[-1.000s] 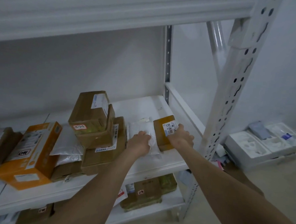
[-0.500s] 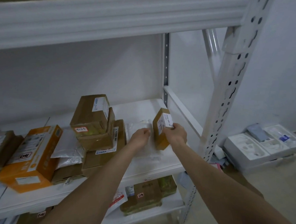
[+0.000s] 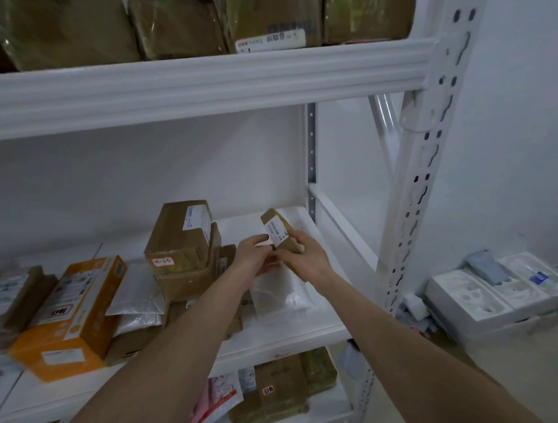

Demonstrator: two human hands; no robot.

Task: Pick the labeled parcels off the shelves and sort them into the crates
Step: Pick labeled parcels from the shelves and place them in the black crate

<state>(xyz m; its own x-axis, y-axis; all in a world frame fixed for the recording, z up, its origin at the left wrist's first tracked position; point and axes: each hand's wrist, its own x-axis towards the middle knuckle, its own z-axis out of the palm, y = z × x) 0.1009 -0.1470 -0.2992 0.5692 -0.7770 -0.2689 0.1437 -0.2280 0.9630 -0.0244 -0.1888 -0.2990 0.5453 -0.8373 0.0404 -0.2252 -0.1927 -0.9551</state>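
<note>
White metal shelving (image 3: 213, 88) is holding many unsorted parcels (image 3: 179, 238). Left hand (image 3: 253, 253) and right hand (image 3: 306, 258) are pinching, fingers curled, a small brown labeled cardboard box (image 3: 275, 225) above the middle shelf (image 3: 284, 341); no crate is showing.

Both hands were on the small brown parcel (image 3: 278, 229), held tilted above the middle shelf (image 3: 300, 337). The right hand (image 3: 306, 259) gripped its right side and the left hand (image 3: 252, 255) pinched the lower corner by the white label. A white poly bag (image 3: 283, 297) lay on the shelf directly under the hands. Left of that, a taped brown box (image 3: 181, 238) with a handwritten sticker was stacked on other cartons. An orange box (image 3: 75, 317) sat further left, tilted. The top shelf carried wrapped brown parcels (image 3: 272, 13). The lower shelf held a brown carton (image 3: 276, 395) and a pink-white mailer (image 3: 219, 399). White foam trays (image 3: 493, 298) sat on the floor right of the rack.
</note>
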